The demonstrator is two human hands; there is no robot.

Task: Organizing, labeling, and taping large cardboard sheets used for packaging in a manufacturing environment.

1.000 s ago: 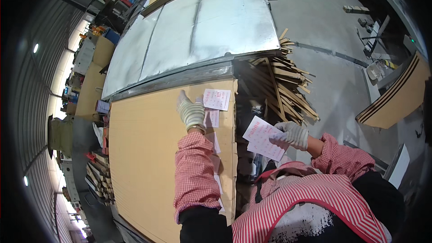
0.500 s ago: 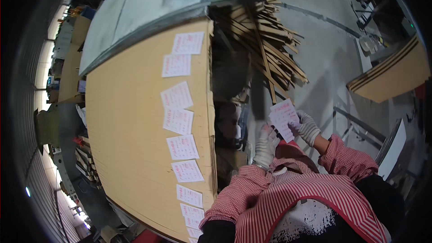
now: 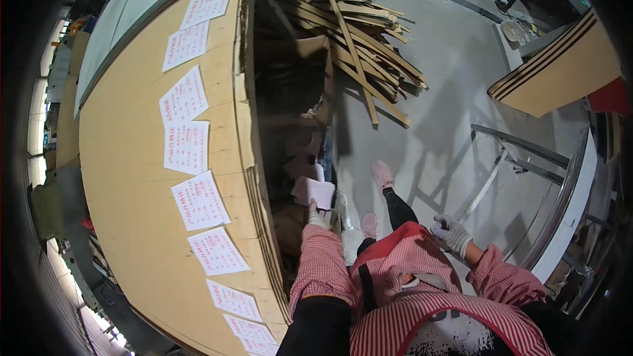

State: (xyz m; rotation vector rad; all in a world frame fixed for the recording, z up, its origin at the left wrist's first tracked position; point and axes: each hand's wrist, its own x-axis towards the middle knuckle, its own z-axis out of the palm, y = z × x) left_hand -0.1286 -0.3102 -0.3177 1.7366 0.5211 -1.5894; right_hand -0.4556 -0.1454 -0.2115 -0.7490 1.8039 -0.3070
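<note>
My left hand (image 3: pixel 317 216), in a white glove, reaches down beside the stack of large tan boards (image 3: pixel 125 178) and grips a small bundle of pale pink paper sheets (image 3: pixel 315 192) over the dark gap at the stack's side. My right hand (image 3: pixel 452 235), also gloved, hangs by my right hip with loosely curled fingers and nothing visible in it. Several white sheets with red print (image 3: pixel 198 200) lie in a row along the top board's right edge.
A heap of thin wooden strips (image 3: pixel 359 33) lies on the grey floor beyond the dark gap. A metal rack frame (image 3: pixel 521 158) stands to my right, and a stack of tan panels (image 3: pixel 560 69) sits at the far right. My pink shoes (image 3: pixel 382 175) are on the floor.
My left hand left the board top and came down beside the stack. The sheet bundle went from my right hand to my left. My view swung downward; a row of laid sheets now shows.
</note>
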